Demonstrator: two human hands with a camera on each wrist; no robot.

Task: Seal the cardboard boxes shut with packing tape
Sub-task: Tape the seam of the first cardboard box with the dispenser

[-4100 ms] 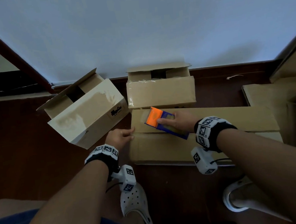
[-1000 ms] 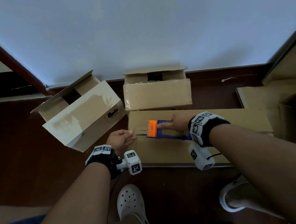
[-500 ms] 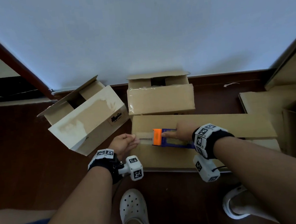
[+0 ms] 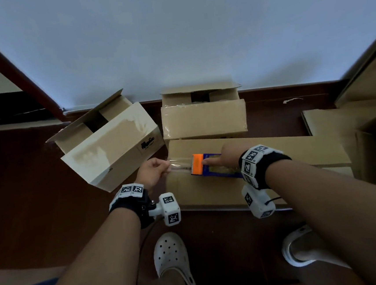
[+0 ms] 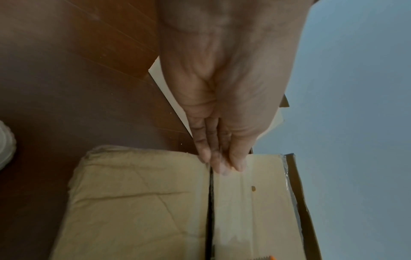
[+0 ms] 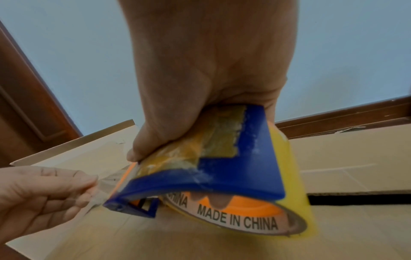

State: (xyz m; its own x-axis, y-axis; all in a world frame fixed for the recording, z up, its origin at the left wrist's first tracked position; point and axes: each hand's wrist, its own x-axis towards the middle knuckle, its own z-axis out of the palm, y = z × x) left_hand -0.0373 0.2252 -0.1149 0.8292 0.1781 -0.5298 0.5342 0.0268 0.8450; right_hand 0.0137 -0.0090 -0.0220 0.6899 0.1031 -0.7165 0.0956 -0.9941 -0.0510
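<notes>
right hand: wrapped over the tape dispenser, fingers through the roll core, index finger stretched along the top
tape dispenser: blue body, orange cutter end, sits on the flat box under the right hand, over the flap seam
left hand: pinches the free tape end at the box's left edge
tape end: clear strip spanning pinch to cutter
other boxes: open box beyond left hand; second open box beyond the dispenser

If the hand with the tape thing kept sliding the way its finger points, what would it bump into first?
Probably the left hand, which pinches the tape end just ahead of the dispenser held by the right hand; depth is hard to judge.
</notes>
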